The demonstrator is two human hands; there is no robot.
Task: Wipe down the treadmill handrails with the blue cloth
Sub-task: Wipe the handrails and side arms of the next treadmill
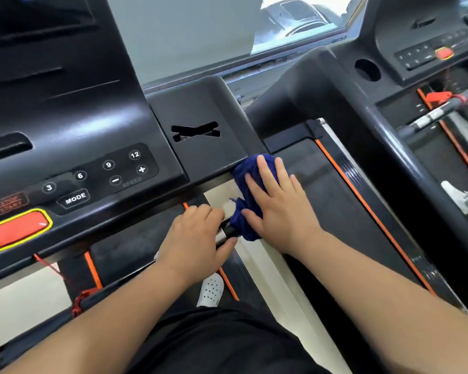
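The blue cloth (245, 182) is bunched over the right handrail (227, 233) of the treadmill, just below the console's right corner. My right hand (276, 203) lies flat on the cloth with fingers spread and straight, pressing it onto the rail. My left hand (197, 238) grips the same rail right beside the cloth, fingers curled round it, with a short stretch of black rail and a silver band showing between thumb and cloth. Most of the rail is hidden under the hands and cloth.
The black console (73, 163) with speed buttons and a red stop button (18, 230) fills the left. A second treadmill (389, 125) stands close on the right with its own handrail (432, 114). A white shoe (211, 290) rests on the belt below.
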